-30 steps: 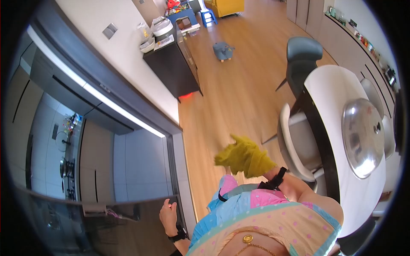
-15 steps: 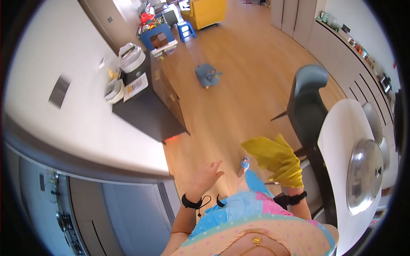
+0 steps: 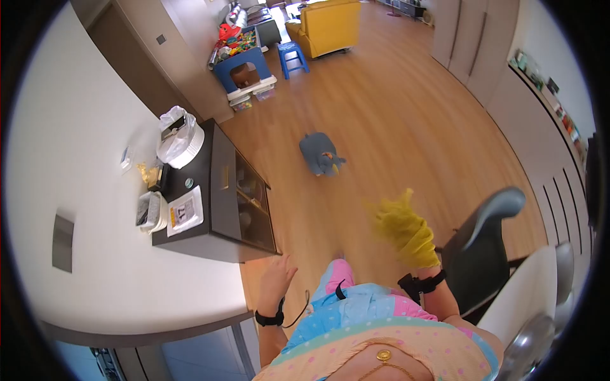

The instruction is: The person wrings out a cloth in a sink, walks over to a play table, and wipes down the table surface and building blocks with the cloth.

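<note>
Hands stand well apart, one to each side of the patterned clothing (image 3: 362, 311). Bare and holding nothing that shows, the left hand (image 3: 273, 280) is loosely open, its thumb parted from half-bent fingers; in the view it lies just below the foot of the dark cabinet (image 3: 220, 206). A yellow cloth (image 3: 401, 225) covers the right hand (image 3: 416, 244) down to near the wrist, bunched in folds, and sits above the wood floor (image 3: 362, 114), just left of the dark chair (image 3: 483, 254). Whether the fingers beneath grip it or spread out cannot be told, since the fabric hides them all.

Blur softens the cloth's left edge, so its outline there is hard to read. Black bands circle both wrists. At lower right, the white tabletop (image 3: 521, 295) shows only in part, with a shiny metal lid (image 3: 530, 343) running into the dark rim of the view. One foot is barely discernible beyond the pink trouser leg (image 3: 333, 276).
</note>
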A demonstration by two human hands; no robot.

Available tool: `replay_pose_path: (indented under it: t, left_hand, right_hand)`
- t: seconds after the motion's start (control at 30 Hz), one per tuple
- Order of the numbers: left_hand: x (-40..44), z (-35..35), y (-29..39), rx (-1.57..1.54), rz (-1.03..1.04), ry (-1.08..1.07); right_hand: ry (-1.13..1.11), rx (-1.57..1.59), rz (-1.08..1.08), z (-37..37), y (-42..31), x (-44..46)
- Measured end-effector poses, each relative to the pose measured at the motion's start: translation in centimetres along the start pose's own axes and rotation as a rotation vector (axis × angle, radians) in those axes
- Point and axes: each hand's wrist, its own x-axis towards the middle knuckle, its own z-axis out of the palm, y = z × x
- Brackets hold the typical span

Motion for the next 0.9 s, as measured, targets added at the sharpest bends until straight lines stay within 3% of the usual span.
replay_pose_path:
  t: [0.17, 0.3, 0.53, 0.7, 0.9]
  left_hand:
    - [13.2, 1.5, -1.8, 0.014, -0.157, -0.067]
    - [29.0, 0.2, 1.5, 0.084, -0.032, -0.048]
    - [57.0, -1.9, 10.9, -0.101, 0.442, -0.077]
    - [72.7, 2.0, 12.3, -0.052, 0.364, -0.180]
    - [86.2, 2.2, 10.1, -0.122, 0.127, -0.084]
  right_hand:
    - [-0.089, -0.086, -0.001, -2.3, 2.6, 15.5]
    - [-0.009, -0.087, 0.027, -6.5, 2.1, 26.0]
    - [0.309, -0.159, 0.037, -16.6, 2.8, 40.5]
    - [0.400, -0.202, 0.060, -24.1, 4.6, 52.8]
    - [0.220, -0.366, 0.027, -29.1, 4.5, 77.0]
